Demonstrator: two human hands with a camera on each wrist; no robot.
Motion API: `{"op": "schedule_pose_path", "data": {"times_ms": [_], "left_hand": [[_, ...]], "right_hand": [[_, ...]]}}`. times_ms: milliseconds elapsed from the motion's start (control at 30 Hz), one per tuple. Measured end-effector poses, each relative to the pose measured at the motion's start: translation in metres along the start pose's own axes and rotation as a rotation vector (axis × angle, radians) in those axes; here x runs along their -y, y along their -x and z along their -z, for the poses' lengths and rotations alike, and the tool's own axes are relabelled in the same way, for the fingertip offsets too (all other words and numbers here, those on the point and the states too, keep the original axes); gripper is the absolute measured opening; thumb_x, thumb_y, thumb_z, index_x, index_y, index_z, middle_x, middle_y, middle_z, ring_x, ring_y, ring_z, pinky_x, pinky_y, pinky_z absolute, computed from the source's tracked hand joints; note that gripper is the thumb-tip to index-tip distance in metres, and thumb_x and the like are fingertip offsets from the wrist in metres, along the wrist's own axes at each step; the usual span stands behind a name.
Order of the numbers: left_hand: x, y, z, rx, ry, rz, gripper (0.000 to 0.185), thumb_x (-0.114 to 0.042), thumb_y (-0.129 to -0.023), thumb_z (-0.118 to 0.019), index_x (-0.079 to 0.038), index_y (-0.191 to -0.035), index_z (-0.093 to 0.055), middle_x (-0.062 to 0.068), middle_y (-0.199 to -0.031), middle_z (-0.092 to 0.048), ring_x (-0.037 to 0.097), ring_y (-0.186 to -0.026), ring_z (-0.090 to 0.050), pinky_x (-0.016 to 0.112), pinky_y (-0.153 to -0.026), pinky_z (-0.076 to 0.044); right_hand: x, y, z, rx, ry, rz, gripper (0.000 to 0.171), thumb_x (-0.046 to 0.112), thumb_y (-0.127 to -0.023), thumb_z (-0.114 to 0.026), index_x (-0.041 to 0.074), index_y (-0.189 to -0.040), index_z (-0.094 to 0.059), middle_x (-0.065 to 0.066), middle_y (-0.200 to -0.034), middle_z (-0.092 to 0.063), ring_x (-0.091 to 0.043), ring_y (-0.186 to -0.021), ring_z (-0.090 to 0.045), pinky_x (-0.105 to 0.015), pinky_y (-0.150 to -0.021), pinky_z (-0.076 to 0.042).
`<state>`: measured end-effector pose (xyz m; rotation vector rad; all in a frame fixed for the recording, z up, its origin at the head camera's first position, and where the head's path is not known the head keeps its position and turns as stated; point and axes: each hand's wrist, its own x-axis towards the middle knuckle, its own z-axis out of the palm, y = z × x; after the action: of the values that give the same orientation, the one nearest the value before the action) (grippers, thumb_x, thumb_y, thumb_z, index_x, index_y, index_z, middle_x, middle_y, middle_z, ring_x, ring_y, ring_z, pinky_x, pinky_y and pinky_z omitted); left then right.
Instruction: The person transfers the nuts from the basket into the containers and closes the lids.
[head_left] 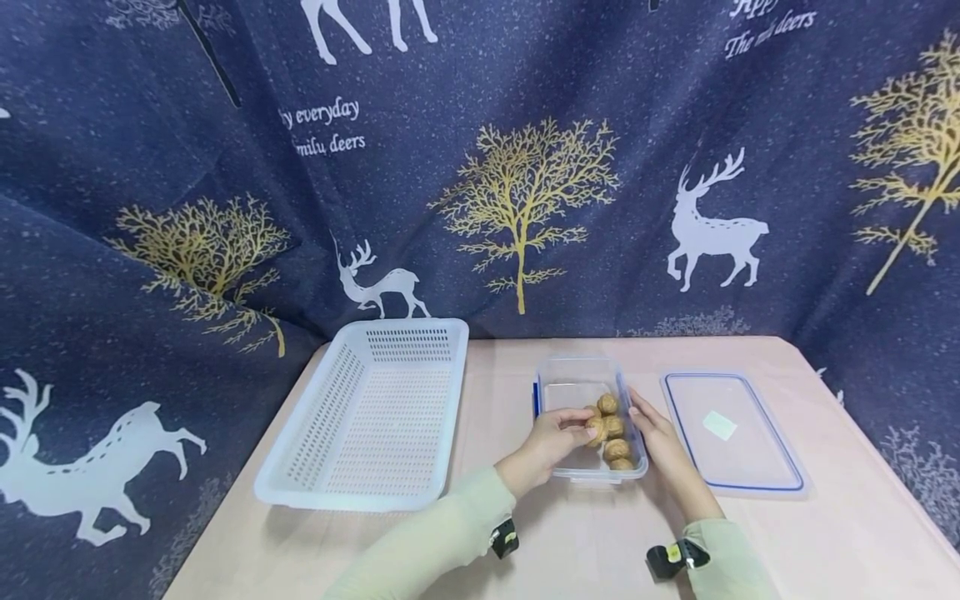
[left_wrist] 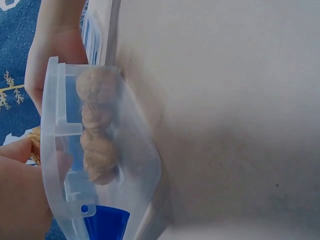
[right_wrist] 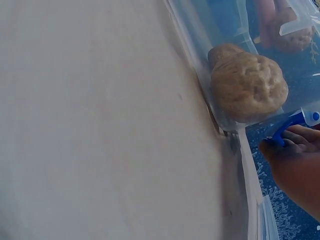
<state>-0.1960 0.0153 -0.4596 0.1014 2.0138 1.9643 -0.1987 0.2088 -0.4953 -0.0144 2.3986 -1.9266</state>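
Note:
A clear plastic food container [head_left: 562, 472] with blue side latches stands uncovered on the table, several walnuts [head_left: 618, 451] gathered along its right side. Over its inside, my left hand [head_left: 547, 446] pinches a walnut [head_left: 596, 430] between thumb and fingertips; the left wrist view shows part of that walnut [left_wrist: 35, 145] above the rim. At the container's right wall, my right hand [head_left: 658, 433] holds the side. In the right wrist view its fingers are bent at the blue latch [right_wrist: 290, 125], partly hidden by it.
To the left stands a large white perforated basket [head_left: 450, 417]. The container's lid [head_left: 738, 429], edged in blue with a pale green sticker, lies flat on the right. Behind the pink table [head_left: 495, 375] hangs a dark blue cloth [head_left: 637, 250] printed with deer and trees.

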Motion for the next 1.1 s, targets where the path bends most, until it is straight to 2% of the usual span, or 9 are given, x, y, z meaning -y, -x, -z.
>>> {"op": "schedule_pose_path", "data": {"times_ms": [367, 600, 900, 1100], "left_hand": [[0.0029, -0.0014, -0.0064, 0.019, -0.052, 0.036, 0.030, 0.001, -0.083, -0.069, 0.001, -0.113, -0.067, 0.007, -0.107, -0.068, 0.017, -0.094, -0.065, 0.033, -0.091, -0.052], [0.0043, -0.0047, -0.0072, 0.030, -0.049, 0.075, 0.029, 0.004, -0.083, -0.069, 0.002, -0.112, -0.067, 0.005, -0.098, -0.067, 0.015, -0.088, -0.066, 0.028, -0.086, -0.054], [0.0035, -0.0041, -0.0070, 0.038, -0.058, 0.085, 0.030, 0.007, -0.081, -0.069, 0.002, -0.111, -0.067, 0.006, -0.098, -0.069, 0.014, -0.088, -0.066, 0.025, -0.083, -0.055], [0.0046, -0.0035, -0.0061, 0.059, -0.035, 0.068, 0.035, 0.011, -0.080, -0.067, 0.007, -0.114, -0.064, 0.015, -0.105, -0.069, 0.018, -0.094, -0.067, 0.026, -0.085, -0.055]], "right_hand": [[-0.0012, -0.0011, 0.0001, -0.006, 0.004, 0.001, 0.053, 0.026, -0.105, -0.035, 0.004, -0.152, -0.021, -0.021, -0.157, -0.014, -0.042, -0.144, -0.008, -0.059, -0.115, -0.006], [-0.0014, -0.0016, 0.0007, 0.000, -0.008, 0.005, 0.054, 0.027, -0.105, -0.035, 0.004, -0.152, -0.020, -0.021, -0.158, -0.013, -0.042, -0.144, -0.006, -0.058, -0.116, -0.005], [-0.0025, -0.0020, -0.0001, 0.002, -0.005, 0.013, 0.054, 0.025, -0.105, -0.035, 0.004, -0.152, -0.020, -0.021, -0.157, -0.013, -0.042, -0.144, -0.007, -0.058, -0.116, -0.006], [-0.0021, -0.0018, 0.0005, 0.008, -0.009, -0.002, 0.052, 0.022, -0.106, -0.034, 0.003, -0.152, -0.018, -0.021, -0.158, -0.012, -0.041, -0.144, -0.005, -0.056, -0.116, -0.006]]}}
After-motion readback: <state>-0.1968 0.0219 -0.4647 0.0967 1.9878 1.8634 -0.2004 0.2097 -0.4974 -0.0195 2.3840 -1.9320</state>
